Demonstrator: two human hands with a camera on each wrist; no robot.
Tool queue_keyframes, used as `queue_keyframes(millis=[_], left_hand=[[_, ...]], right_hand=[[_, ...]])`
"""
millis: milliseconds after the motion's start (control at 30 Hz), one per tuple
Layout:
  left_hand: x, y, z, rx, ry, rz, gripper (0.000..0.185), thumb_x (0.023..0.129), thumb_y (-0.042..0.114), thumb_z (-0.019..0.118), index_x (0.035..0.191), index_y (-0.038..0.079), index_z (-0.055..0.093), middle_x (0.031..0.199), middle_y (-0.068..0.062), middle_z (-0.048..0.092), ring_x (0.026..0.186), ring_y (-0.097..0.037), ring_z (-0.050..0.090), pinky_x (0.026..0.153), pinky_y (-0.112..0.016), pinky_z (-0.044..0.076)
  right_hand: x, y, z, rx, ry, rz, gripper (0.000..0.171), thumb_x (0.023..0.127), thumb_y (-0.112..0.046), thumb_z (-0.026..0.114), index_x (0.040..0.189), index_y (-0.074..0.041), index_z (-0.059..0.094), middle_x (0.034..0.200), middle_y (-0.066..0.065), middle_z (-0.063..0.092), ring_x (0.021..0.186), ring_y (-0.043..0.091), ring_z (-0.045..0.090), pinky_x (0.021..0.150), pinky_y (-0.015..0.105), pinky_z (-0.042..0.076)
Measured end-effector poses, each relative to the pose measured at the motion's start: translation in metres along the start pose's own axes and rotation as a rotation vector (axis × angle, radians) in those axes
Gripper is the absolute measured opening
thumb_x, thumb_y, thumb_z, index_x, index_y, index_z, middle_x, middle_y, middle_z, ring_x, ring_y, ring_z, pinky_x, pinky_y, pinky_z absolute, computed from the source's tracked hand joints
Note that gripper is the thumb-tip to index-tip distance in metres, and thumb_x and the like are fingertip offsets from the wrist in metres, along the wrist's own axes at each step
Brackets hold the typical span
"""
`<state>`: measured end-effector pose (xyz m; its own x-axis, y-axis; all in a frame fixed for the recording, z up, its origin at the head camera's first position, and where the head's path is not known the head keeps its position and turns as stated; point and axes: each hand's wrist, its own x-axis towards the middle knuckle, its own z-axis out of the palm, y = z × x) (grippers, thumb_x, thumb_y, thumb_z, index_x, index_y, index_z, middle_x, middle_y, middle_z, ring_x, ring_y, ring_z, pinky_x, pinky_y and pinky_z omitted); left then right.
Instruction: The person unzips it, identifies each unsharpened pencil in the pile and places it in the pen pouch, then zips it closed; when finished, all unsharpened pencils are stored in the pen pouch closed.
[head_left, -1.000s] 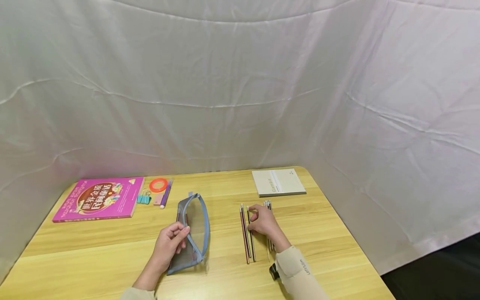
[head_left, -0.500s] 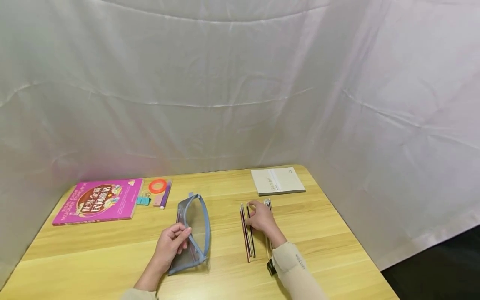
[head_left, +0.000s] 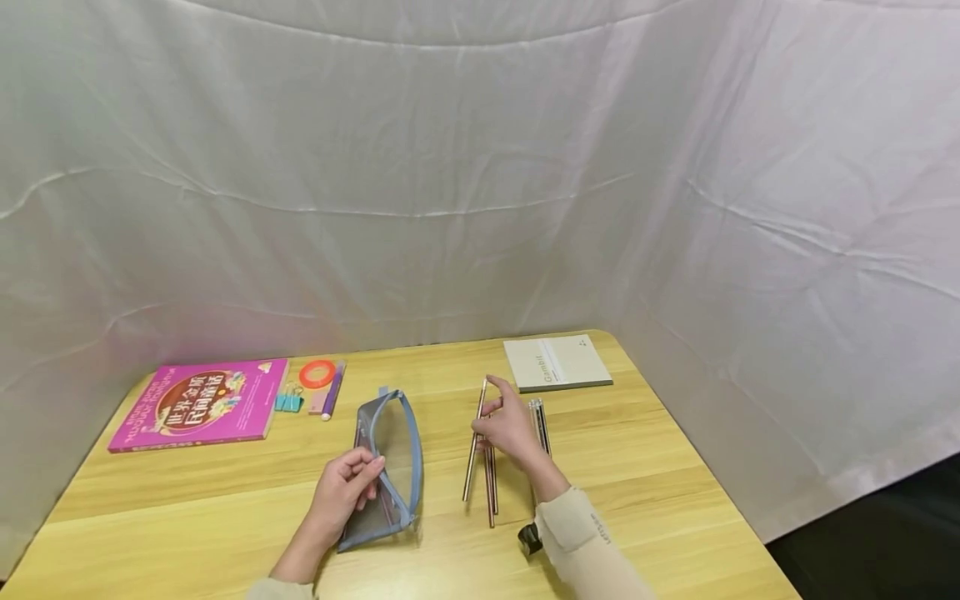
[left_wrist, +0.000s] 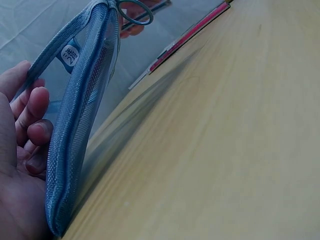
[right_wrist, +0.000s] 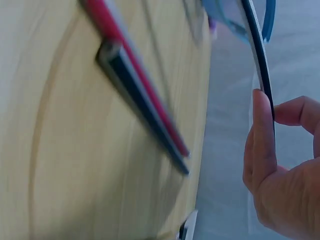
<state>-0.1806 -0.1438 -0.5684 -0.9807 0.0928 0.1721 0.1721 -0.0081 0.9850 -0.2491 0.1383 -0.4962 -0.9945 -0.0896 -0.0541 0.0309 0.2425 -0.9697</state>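
Observation:
My left hand (head_left: pixel 362 468) grips the near end of a blue mesh pencil pouch (head_left: pixel 392 454) that stands on its edge on the wooden table (head_left: pixel 225 483), mouth open. In the left wrist view my fingers (left_wrist: pixel 31 122) curl against the pouch's mesh wall (left_wrist: pixel 75 120). My right hand (head_left: pixel 489 410) pinches one pencil (head_left: pixel 472 454) and holds it tilted just above the table, right of the pouch. In the right wrist view the thumb (right_wrist: pixel 261 130) presses on that pencil (right_wrist: pixel 260 60). Two more pencils (head_left: pixel 491 487) lie below it, and several others (head_left: pixel 540 419) lie to the right of my hand.
A grey notebook (head_left: pixel 557 363) lies at the back right. At the back left are a pink book (head_left: pixel 198 402), an orange tape ring (head_left: pixel 317 372), a purple pen (head_left: pixel 332 388) and blue binder clips (head_left: pixel 287 401). White cloth walls the table in.
My right hand has picked one pencil out of the row and carried it up and left, toward the pouch. My left hand still holds the pouch in place.

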Motion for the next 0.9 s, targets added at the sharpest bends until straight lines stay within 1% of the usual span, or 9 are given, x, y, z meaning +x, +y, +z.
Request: queue_keyframes(millis=[100, 167, 333, 467, 700, 767, 900], left_hand=[[0.000, 0.000, 0.000, 0.001, -0.003, 0.001, 0.025, 0.104, 0.009, 0.062, 0.085, -0.006, 0.058, 0.056, 0.006, 0.055, 0.045, -0.002, 0.043, 0.039, -0.026, 0.039], [0.000, 0.000, 0.000, -0.001, -0.004, 0.003, 0.024, 0.103, 0.009, 0.062, 0.085, -0.006, 0.058, 0.057, 0.006, 0.055, 0.045, -0.002, 0.043, 0.039, -0.025, 0.039], [0.000, 0.000, 0.000, -0.006, -0.008, 0.002, 0.024, 0.103, 0.009, 0.062, 0.085, -0.006, 0.058, 0.057, 0.007, 0.055, 0.046, -0.002, 0.043, 0.040, -0.024, 0.039], [0.000, -0.001, 0.000, -0.007, -0.016, 0.003, 0.023, 0.103, 0.008, 0.062, 0.086, -0.006, 0.058, 0.058, 0.008, 0.055, 0.046, -0.001, 0.043, 0.040, -0.023, 0.039], [0.001, -0.001, -0.001, -0.010, -0.025, 0.004, 0.023, 0.104, 0.008, 0.062, 0.086, -0.006, 0.058, 0.058, 0.006, 0.055, 0.047, -0.001, 0.043, 0.040, -0.024, 0.039], [0.001, -0.001, -0.001, -0.012, -0.023, 0.002, 0.023, 0.103, 0.008, 0.062, 0.086, -0.006, 0.058, 0.058, 0.005, 0.055, 0.047, -0.002, 0.043, 0.040, -0.024, 0.039], [0.001, -0.001, 0.000, -0.013, -0.026, -0.003, 0.023, 0.103, 0.009, 0.062, 0.086, -0.005, 0.058, 0.058, 0.006, 0.055, 0.047, -0.002, 0.043, 0.040, -0.023, 0.039]], right_hand=[[-0.003, -0.005, 0.008, 0.059, -0.043, 0.017, 0.095, 0.076, 0.014, 0.065, 0.160, -0.018, 0.034, 0.107, 0.014, 0.051, 0.066, 0.014, 0.056, 0.066, 0.050, 0.063], [-0.004, -0.008, 0.015, 0.090, -0.073, 0.015, 0.095, 0.076, 0.015, 0.064, 0.160, -0.018, 0.033, 0.108, 0.014, 0.051, 0.067, 0.014, 0.057, 0.066, 0.047, 0.064], [-0.006, -0.013, 0.030, 0.160, -0.106, -0.007, 0.093, 0.078, 0.018, 0.063, 0.159, -0.018, 0.033, 0.110, 0.017, 0.051, 0.069, 0.014, 0.060, 0.067, 0.047, 0.064], [-0.007, -0.016, 0.041, 0.198, -0.111, -0.025, 0.092, 0.080, 0.018, 0.064, 0.159, -0.019, 0.034, 0.111, 0.019, 0.051, 0.070, 0.015, 0.061, 0.066, 0.046, 0.064], [-0.003, -0.018, 0.057, 0.237, -0.084, -0.056, 0.093, 0.078, 0.019, 0.064, 0.157, -0.020, 0.035, 0.107, 0.016, 0.051, 0.069, 0.014, 0.061, 0.063, 0.041, 0.064], [-0.003, -0.018, 0.061, 0.240, -0.081, -0.054, 0.093, 0.078, 0.019, 0.065, 0.156, -0.021, 0.036, 0.107, 0.017, 0.051, 0.070, 0.015, 0.061, 0.064, 0.043, 0.064], [-0.005, -0.016, 0.066, 0.212, -0.087, -0.039, 0.094, 0.078, 0.019, 0.067, 0.156, -0.021, 0.035, 0.108, 0.016, 0.052, 0.070, 0.016, 0.062, 0.066, 0.050, 0.063]])
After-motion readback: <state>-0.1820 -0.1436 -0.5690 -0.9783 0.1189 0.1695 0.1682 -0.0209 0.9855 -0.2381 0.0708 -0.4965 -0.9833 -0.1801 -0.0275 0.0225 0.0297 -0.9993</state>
